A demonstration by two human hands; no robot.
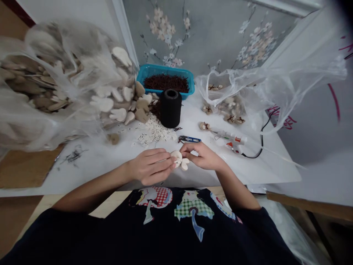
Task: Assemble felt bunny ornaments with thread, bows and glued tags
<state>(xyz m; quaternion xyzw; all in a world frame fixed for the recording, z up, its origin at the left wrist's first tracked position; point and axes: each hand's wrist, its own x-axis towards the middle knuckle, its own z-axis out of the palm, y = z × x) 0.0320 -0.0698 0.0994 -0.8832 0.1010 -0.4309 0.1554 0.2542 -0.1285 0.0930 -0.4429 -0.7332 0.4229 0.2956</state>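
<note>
Between my hands, above the near part of the table (93,173), is the white piece (176,157). My left hand (151,167) has its fingers nearly straight, tips closed on it; the right hand (203,156) brings thumb and forefinger nearly together at its edge, holding what, I can't tell. With only fingertips on something so small, a slight twist could slip it loose. Just beyond lie the snips (190,139); a careless knuckle could nudge them. The loose tags (156,132) would scatter if brushed, or if the upright spool (171,110) were knocked over. Farther right, a sleeve might snag the glue gun's cord (261,138).
</note>
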